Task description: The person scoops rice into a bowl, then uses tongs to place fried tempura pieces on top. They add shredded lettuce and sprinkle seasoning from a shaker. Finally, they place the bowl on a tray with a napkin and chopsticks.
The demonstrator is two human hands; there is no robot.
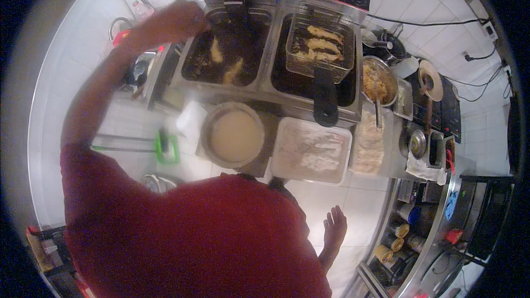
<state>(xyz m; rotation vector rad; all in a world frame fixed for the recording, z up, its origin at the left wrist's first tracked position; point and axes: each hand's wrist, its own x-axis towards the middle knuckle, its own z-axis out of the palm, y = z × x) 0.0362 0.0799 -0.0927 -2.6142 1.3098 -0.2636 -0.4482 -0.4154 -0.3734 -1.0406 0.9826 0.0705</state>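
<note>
Fryer (223, 58) oil lies under blurred left hand (174, 22), fingers' grip unclear; right hand (335, 226) open, empty.

Twin-tank steel deep fryer (265, 85): wire basket of fried strips (319, 44) in right tank; round batter bowl (233, 135) in front, rectangular floured tray (312, 150) to its right.

The left hand (176, 21) is blurred above the left tank of the steel double fryer (265, 85), so it is not clear if the fingers hold anything. The red shirt (187, 237) hides the near edge of the round metal bowl of pale batter (234, 135) and the lower part of the right arm. The black handle of the wire frying basket (320, 44) covers part of the fryer's front rim. The jars on the lower shelf at the right corner are too small to tell.
</note>
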